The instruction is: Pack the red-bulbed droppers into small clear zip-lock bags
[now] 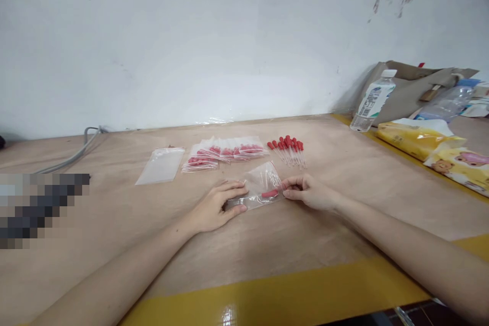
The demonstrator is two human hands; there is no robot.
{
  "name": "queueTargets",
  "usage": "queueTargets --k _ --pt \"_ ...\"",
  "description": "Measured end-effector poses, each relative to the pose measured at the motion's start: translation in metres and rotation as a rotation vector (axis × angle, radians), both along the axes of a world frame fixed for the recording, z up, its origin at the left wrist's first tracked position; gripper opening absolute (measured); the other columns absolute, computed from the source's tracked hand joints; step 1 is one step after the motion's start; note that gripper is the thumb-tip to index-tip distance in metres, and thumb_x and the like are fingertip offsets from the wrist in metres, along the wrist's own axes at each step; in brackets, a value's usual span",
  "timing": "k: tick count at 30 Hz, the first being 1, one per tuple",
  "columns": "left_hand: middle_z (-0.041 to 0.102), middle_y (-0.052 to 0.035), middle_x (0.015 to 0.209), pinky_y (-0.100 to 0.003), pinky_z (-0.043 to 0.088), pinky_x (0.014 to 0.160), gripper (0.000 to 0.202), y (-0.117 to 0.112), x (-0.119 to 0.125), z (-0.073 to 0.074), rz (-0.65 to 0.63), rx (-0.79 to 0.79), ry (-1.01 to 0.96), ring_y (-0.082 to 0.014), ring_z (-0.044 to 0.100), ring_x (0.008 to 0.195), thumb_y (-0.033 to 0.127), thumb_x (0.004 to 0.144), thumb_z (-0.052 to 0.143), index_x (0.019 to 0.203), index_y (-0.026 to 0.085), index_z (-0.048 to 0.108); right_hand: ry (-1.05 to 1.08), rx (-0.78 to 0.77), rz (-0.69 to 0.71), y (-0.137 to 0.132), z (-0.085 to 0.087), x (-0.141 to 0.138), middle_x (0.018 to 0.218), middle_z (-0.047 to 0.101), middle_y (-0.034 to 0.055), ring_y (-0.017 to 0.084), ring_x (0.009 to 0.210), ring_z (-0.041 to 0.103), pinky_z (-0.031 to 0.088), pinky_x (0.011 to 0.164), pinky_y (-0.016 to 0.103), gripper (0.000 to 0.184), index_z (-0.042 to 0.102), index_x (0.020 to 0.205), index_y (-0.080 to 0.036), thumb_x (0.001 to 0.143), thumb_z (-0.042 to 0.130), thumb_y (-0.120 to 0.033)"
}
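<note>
A clear zip bag (263,175) lies flat on the table between my hands, with a dropper's red rubber bulb (270,193) showing in its lower right part. My left hand (219,206) rests over the bag's left end, thumb and fingers spread apart on the plastic. At the right edge, my right hand (305,191) pinches the bag between thumb and fingertips, close to the bulb. Beyond the bag sits a bunch of red-topped droppers (288,147). A fanned row of filled bags (227,152) with red bulbs inside lies behind my left hand.
Left of the filled bags is a flat stack of bags (160,165). A grey cable (72,158) runs along the left near a pixelated area. At right stand a water bottle (374,99), a grey bag (405,86) and yellow tissue packs (420,140). Yellow tape (267,293) borders the front edge.
</note>
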State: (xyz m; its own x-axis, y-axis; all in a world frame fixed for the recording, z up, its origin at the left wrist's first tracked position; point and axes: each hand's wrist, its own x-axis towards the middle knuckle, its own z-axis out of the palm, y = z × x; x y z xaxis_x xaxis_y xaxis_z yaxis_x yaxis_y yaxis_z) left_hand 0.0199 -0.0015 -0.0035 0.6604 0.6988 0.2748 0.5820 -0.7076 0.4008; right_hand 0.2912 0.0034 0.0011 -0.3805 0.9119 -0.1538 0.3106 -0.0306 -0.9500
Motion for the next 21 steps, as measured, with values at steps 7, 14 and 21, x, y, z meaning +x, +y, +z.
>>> queueTargets --k 7,14,21 --pt "0.051 -0.0055 0.130 -0.046 0.029 0.105 0.038 -0.001 0.002 0.003 0.002 0.011 0.062 -0.0234 0.047 0.119 0.041 0.087 0.048 0.121 0.027 0.054 -0.149 0.081 0.121 0.005 0.003 0.017 0.065 0.060 -0.0003 0.011 0.058 0.049 0.036 0.055 0.024 0.029 0.066 0.072 -0.017 0.067 0.065 -0.045" --pt "0.047 -0.0063 0.134 -0.044 0.028 0.106 0.038 0.001 -0.001 -0.001 -0.008 -0.012 0.083 -0.0218 0.042 0.124 0.041 0.090 0.043 0.123 0.027 0.053 -0.435 0.467 -0.355 0.046 0.003 0.025 0.064 0.059 0.0024 0.013 0.057 0.049 0.035 0.054 0.026 0.023 0.061 0.069 -0.017 0.071 0.059 -0.040" --pt "0.046 -0.0041 0.134 -0.043 0.026 0.107 0.035 0.001 -0.001 0.001 -0.014 -0.027 0.108 -0.0197 0.038 0.127 0.036 0.094 0.035 0.124 0.028 0.051 -0.740 0.450 -0.733 0.111 0.009 0.019 0.095 0.062 0.0118 0.023 0.087 0.057 0.042 0.067 0.030 0.035 0.056 0.100 -0.017 0.071 0.057 -0.037"
